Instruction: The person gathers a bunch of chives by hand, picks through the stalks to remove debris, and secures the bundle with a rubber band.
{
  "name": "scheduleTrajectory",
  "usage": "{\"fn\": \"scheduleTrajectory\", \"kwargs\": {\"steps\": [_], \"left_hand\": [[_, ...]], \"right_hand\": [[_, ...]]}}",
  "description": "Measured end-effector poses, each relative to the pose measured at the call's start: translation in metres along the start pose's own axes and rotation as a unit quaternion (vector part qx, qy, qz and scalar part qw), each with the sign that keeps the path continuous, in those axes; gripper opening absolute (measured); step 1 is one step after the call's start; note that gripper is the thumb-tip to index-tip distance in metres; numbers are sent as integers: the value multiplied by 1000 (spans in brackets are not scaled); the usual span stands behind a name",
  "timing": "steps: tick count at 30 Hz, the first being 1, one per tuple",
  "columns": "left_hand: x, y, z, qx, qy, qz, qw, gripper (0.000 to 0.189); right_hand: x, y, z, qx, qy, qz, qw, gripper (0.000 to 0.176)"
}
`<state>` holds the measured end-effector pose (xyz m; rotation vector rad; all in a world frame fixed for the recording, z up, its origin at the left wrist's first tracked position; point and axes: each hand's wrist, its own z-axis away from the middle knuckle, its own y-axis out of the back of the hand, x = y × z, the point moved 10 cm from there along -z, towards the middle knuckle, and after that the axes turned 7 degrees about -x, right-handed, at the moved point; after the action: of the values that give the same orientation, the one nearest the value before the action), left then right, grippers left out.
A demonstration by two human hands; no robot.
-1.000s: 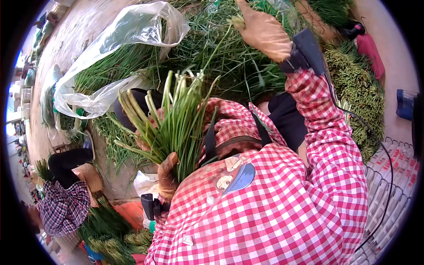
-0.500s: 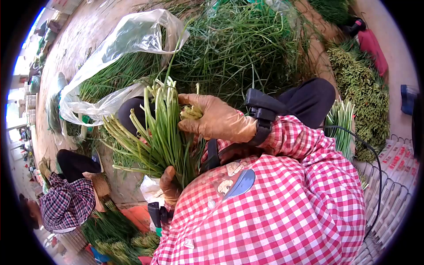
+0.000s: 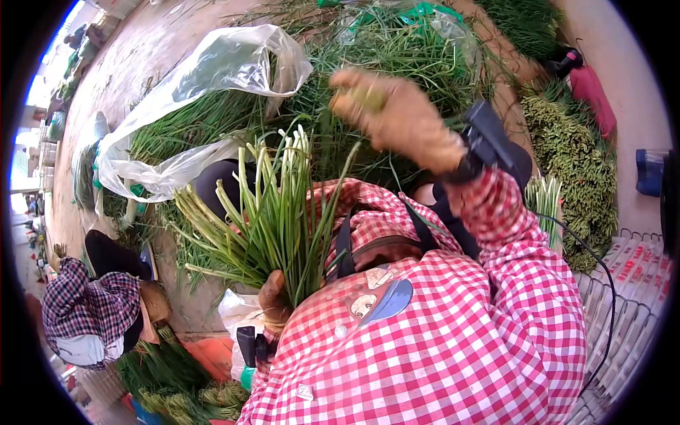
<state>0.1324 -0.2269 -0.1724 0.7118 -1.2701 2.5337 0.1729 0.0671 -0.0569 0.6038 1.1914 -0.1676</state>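
Observation:
My left hand [image 3: 275,297], in a brown glove, is closed around the lower part of a bunch of green stalks [image 3: 273,234]. The pale ends of the bunch fan upward and to the left. Away to the upper right is my right hand [image 3: 397,117], gloved and blurred by motion, closed on a small yellow-green clump of stalks [image 3: 370,99]. It is above a large loose pile of green stalks [image 3: 404,53] and apart from the bunch. A clear plastic bag [image 3: 170,92] lies left of the pile, partly over other stalks.
Stacked bundles [image 3: 567,163] lie at the right, near a smaller upright bundle [image 3: 544,202] and a wire rack [image 3: 623,290]. A co-worker [image 3: 92,304] in a checked shirt sits at the lower left beside more bundles [image 3: 166,368]. A black cable [image 3: 602,255] hangs at my right.
My right hand has moved up and right, away from the bunch, with the yellow-green clump. My left hand still holds the bunch. The co-worker has bent over.

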Motion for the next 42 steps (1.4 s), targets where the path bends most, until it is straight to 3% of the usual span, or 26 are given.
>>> {"fn": "scheduleTrajectory", "kwargs": {"steps": [1,3,5,7,9,10,12,15,16,18,19,21,22,24,27,28,30,33,34,37,40,42], "left_hand": [[0,1,1,2,1,-1,1000,65],[1,3,3,6,0,0,1000,65],[0,2,5,8,1,-1,1000,65],[0,2,6,10,0,-3,1000,65],[-1,2,7,8,-2,-2,1000,64],[-1,2,7,8,-1,-2,1000,64],[-2,2,8,6,2,-2,1000,64],[-2,2,8,5,5,-4,1000,64],[-4,4,9,6,4,-5,1000,64],[-3,5,10,8,4,-7,1000,64],[-3,6,11,8,5,-6,1000,64],[-1,7,12,8,3,-7,1000,64],[-1,9,13,11,3,-6,1000,64],[-1,9,13,11,1,-6,1000,64],[1,9,13,10,4,-10,1000,64],[1,9,12,12,4,-12,1000,64],[0,9,15,14,6,-12,1000,64],[-4,11,19,19,8,-15,1000,63],[-5,10,21,21,8,-16,1000,63],[-6,12,23,26,8,-12,1000,63],[-5,14,23,27,5,-12,1000,63],[-3,13,20,25,3,-10,1000,63]], "right_hand": [[0,-29,7,-71,-9,-41,997,59],[-5,-81,15,-128,41,-167,977,58],[-8,-106,29,-200,-16,-303,932,35],[4,-107,23,-186,-4,-269,945,28],[0,-95,25,-185,-17,-224,957,19],[8,-94,17,-166,36,-213,962,13],[-5,-75,20,-97,100,-44,989,13],[-29,-55,21,-28,197,85,976,16],[-17,-50,18,-67,99,66,991,18],[-22,-30,4,11,185,138,973,18],[-27,-15,1,27,267,81,960,14],[-45,19,-12,137,275,290,906,16],[-40,40,-23,145,164,350,911,23],[-52,64,-27,198,150,430,868,33],[-73,27,-23,-4,155,340,928,44],[-65,8,-20,-95,94,298,945,44],[-70,-29,-4,-220,107,263,933,41],[-43,-67,-7,-368,-8,398,840,42],[-37,-83,-3,-444,27,326,834,46],[-23,-109,10,-534,34,365,762,51],[-18,-126,8,-473,119,372,790,21],[-24,-122,9,-404,178,371,817,21]]}}
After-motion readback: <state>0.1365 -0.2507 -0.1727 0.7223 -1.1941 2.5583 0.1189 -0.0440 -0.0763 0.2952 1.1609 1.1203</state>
